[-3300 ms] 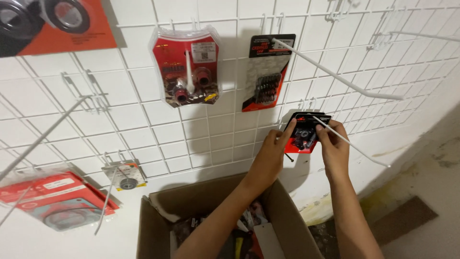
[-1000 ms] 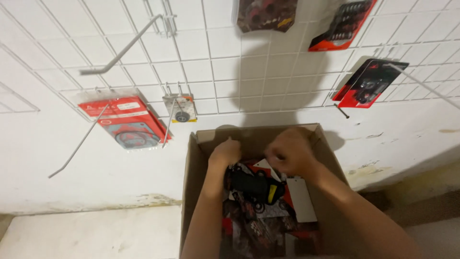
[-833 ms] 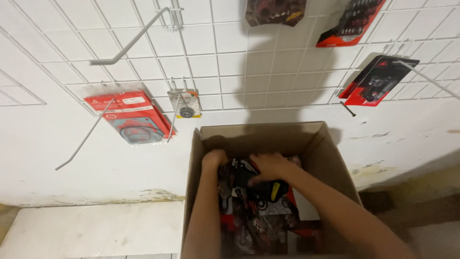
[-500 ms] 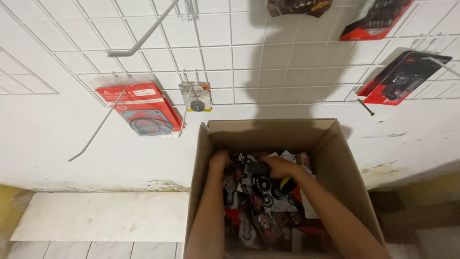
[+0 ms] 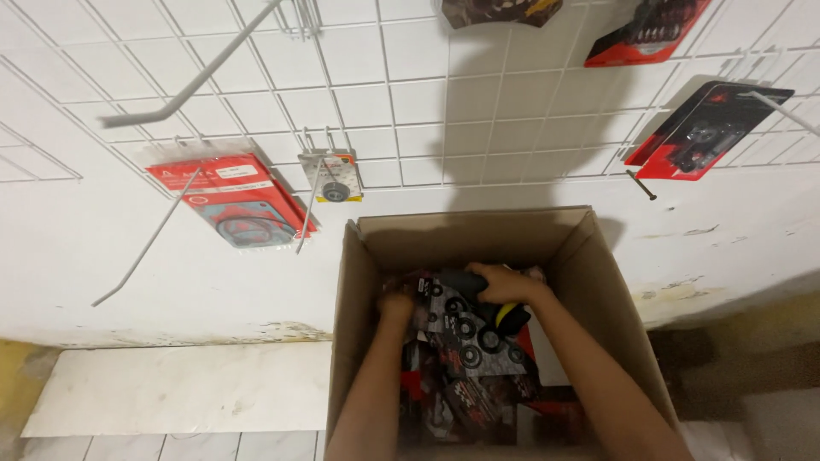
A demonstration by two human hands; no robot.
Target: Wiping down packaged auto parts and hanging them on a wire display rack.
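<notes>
Head view looks down into an open cardboard box (image 5: 615, 290) at lower centre of the frame, standing on the floor against a white wall; both forearms come up from the bottom edge and reach inside; left hand (image 5: 398, 306) sits at the left-centre of the box interior, fingers curled down onto the edge of a dark blister pack (image 5: 465, 337) printed with round bearing-like parts, thumb side hidden so I cannot tell whether it really pinches it or only presses on it; right hand (image 5: 506, 286) is just right of it, upper middle of the box, closed over a dark handle-like piece with a yellow and black end (image 5: 511, 318) that pokes out below the palm, grip looks wrapped round it; the two hands are near each other, not touching; box is filled with more red and black packaged parts (image 5: 478, 401), piled loosely, details too dim to tell; white wire grid panel (image 5: 410, 94) covers the wall across the upper frame; red flat pack with a gasket ring (image 5: 232, 201) hangs at left; small carded bearing (image 5: 333, 179) hangs just right of it, upper centre-left; red and black pack (image 5: 705, 132) hangs on a hook at upper right; another red pack (image 5: 645, 34) at the top edge, partly cut off; long bare wire hook (image 5: 184, 94) sticks out at upper left; pale floor slab (image 5: 171, 388) at lower left.
</notes>
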